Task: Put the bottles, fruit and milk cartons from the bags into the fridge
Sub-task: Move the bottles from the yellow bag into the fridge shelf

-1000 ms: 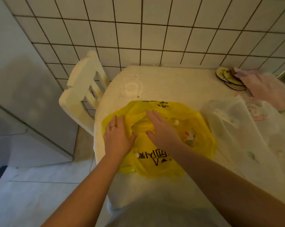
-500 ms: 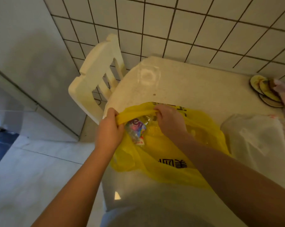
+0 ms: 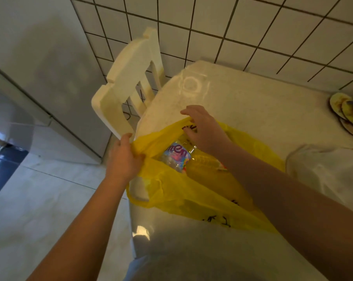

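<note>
Your left hand (image 3: 123, 159) is clenched on the near-left rim of the yellow bag (image 3: 191, 195), pulling the mouth wide. The bottle (image 3: 176, 156) sits in that mouth. It's clear with a colourful label and lies tilted, base toward the bag's left rim and neck end running up toward the far rim. Your right hand (image 3: 205, 131) is right over that neck end with fingers curled down past the far rim, but honestly I can't tell if they've got the bottle or just plastic. Either way the right hand's closer, so I'd guess it does the lift, drawing the bottle out along its length with the left holding the mouth spread.
</note>
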`<act>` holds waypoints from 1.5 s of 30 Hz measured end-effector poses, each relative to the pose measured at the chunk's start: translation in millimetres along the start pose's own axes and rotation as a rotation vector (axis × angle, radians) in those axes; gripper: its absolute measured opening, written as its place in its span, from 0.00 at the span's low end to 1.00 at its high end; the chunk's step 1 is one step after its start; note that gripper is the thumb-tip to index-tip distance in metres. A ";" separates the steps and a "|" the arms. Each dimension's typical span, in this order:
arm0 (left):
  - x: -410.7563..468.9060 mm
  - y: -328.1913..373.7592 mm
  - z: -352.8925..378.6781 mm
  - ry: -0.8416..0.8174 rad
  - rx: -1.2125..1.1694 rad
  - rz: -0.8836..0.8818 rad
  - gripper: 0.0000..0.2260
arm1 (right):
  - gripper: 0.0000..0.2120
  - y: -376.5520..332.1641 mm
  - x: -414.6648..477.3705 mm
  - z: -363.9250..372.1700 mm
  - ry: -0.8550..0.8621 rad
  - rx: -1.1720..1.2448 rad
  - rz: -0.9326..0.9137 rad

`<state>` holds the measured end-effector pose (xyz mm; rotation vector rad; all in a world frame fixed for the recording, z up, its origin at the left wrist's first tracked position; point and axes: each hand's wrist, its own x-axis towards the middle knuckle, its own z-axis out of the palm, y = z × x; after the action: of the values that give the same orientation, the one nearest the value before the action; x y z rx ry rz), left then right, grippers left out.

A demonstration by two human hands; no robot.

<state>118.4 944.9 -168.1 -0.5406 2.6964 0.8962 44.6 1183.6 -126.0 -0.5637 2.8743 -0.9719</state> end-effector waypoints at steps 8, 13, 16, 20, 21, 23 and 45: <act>-40.5 63.8 14.6 0.085 -0.022 0.518 0.22 | 0.09 20.7 -110.4 24.7 0.090 -0.002 0.242; -25.4 75.9 43.3 -0.137 0.205 0.357 0.36 | 0.26 40.2 -122.1 46.3 -0.067 -0.313 0.381; -19.5 75.9 52.3 -0.188 0.210 0.289 0.40 | 0.34 50.1 -109.7 46.9 -0.150 -0.499 0.421; -15.0 70.5 58.0 -0.199 0.167 0.252 0.39 | 0.34 64.2 -91.4 47.2 -0.194 -0.651 0.425; -14.4 69.2 58.2 -0.194 0.147 0.242 0.38 | 0.34 66.6 -88.8 48.2 -0.210 -0.680 0.420; -13.4 66.9 57.4 -0.197 0.096 0.222 0.37 | 0.33 69.3 -85.7 48.6 -0.242 -0.733 0.396; -109.5 44.1 -8.0 -0.461 -0.606 0.043 0.29 | 0.33 -32.3 -194.5 -38.3 0.332 0.079 0.324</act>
<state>197.6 1001.9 -101.2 -0.3254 2.0120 1.6320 229.9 1251.4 -88.5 0.0817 3.0455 -1.2102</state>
